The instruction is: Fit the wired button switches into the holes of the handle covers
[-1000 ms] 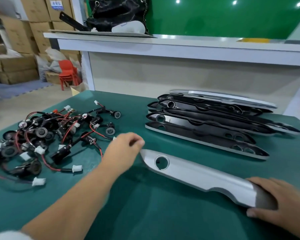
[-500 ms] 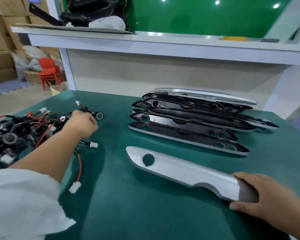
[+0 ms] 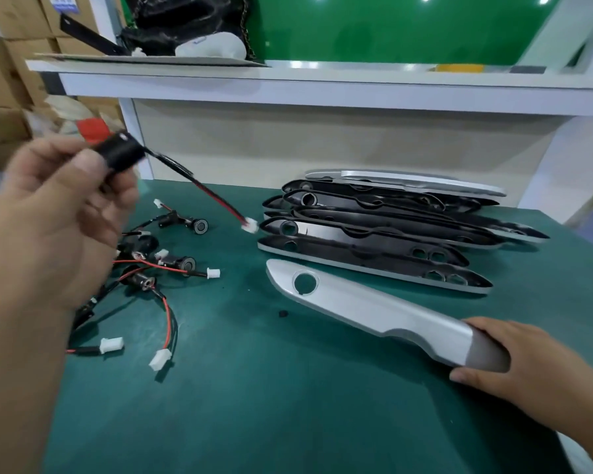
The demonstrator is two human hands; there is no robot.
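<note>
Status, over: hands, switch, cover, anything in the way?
Left hand holds one wired button switch in the air, connector hanging. Right hand grips silver handle cover by its end; hole empty. Small black bit on mat beside cover, hole unobstructed.

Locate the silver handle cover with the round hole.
Head view, right of centre: the silver handle cover lies on the green table in front of the upturned covers, right hand holding its near end.
</note>
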